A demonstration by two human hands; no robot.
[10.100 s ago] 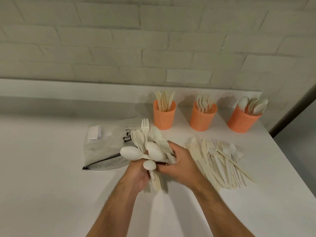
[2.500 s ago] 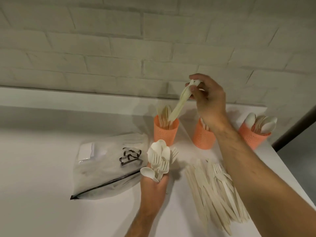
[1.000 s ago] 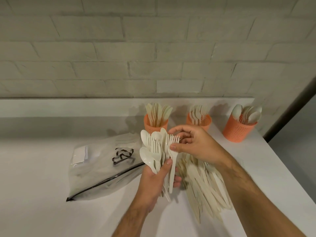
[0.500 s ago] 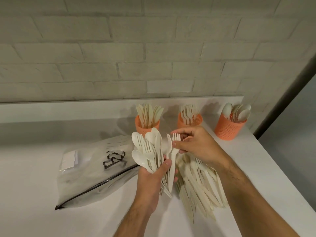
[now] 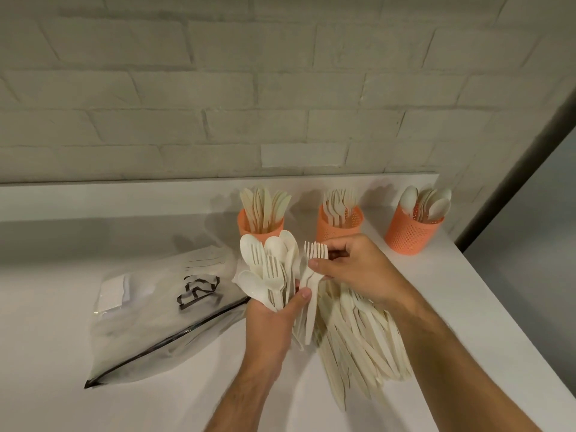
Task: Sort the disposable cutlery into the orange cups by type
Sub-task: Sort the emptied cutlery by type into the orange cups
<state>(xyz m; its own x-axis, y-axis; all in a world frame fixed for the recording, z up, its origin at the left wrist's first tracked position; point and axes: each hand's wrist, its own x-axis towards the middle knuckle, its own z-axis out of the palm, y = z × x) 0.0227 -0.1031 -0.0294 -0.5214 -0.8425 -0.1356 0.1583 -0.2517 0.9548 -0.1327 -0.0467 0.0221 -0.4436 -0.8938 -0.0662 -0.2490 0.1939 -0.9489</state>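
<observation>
Three orange cups stand in a row at the back of the counter (image 5: pixel 467 307): knife cup (image 5: pixel 260 227), fork cup (image 5: pixel 339 226) and spoon cup (image 5: pixel 413 233), each part filled. The left hand (image 5: pixel 274 319) is closed around a mixed bunch of spoons and forks (image 5: pixel 271 269), while the right hand (image 5: pixel 352 269) pinches a few forks (image 5: pixel 313 275) drawn from it, so fork-picking looks to be in hand, and next they go in the fork cup just behind. A loose pile of cutlery (image 5: pixel 358 347) and a plastic bag (image 5: pixel 162 307) lie nearby; neither blocks the way.
</observation>
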